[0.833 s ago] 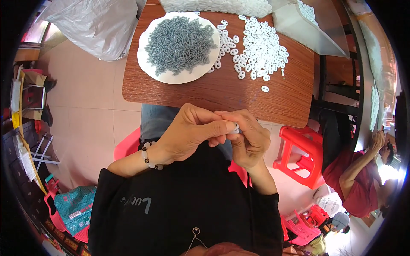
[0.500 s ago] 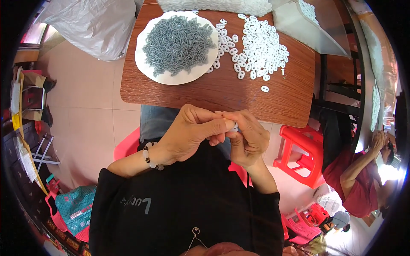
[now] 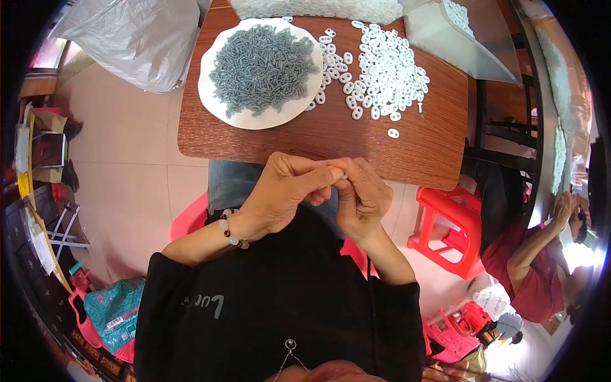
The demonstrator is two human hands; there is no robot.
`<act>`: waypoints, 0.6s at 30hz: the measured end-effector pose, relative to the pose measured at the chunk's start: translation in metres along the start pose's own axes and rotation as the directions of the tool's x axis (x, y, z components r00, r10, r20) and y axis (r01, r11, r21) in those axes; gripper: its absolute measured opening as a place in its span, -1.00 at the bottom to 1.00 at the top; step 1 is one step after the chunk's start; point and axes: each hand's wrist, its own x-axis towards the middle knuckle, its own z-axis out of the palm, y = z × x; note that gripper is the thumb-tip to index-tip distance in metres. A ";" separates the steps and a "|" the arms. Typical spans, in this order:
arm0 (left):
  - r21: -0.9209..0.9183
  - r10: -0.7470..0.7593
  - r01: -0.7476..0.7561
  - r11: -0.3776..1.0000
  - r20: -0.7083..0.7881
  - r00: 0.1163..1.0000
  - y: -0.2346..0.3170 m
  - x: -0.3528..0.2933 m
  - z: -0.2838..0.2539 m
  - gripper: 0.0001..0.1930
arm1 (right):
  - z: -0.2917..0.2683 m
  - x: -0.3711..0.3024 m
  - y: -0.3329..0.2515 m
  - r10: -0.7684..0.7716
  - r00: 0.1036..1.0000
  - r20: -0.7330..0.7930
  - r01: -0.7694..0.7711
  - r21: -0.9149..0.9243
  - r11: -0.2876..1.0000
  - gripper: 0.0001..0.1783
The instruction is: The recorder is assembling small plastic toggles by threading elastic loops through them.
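My left hand (image 3: 289,191) and my right hand (image 3: 366,200) meet in front of the table's near edge, their fingertips pinched together. Between them a sliver of a small white piece (image 3: 344,176) shows; the fingers hide most of it, so its exact kind is unclear. Beyond the hands lies a pile of white oval plastic pieces with two holes each (image 3: 391,73), one lying apart nearer me. To its left, a white wavy-rimmed plate (image 3: 207,89) bears a heap of small grey, spring-like pieces (image 3: 264,70).
The brown wooden table (image 3: 286,143) has a clear bag of white pieces (image 3: 318,7) at its far edge and a pale scoop-like bin (image 3: 442,41) at far right. A red stool (image 3: 449,232) stands right. Another person in a red shirt (image 3: 534,280) works at the right.
Both hands have shifted slightly left and up, still pinched together. The small white piece has turned and shows less between the fingertips. Things on the table have kept their arrangement.
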 end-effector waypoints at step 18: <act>0.193 0.216 -0.230 0.954 0.087 0.972 0.000 0.003 0.003 -0.63 | -0.018 0.007 0.017 0.004 0.986 0.168 -0.043 0.228 0.973 -0.50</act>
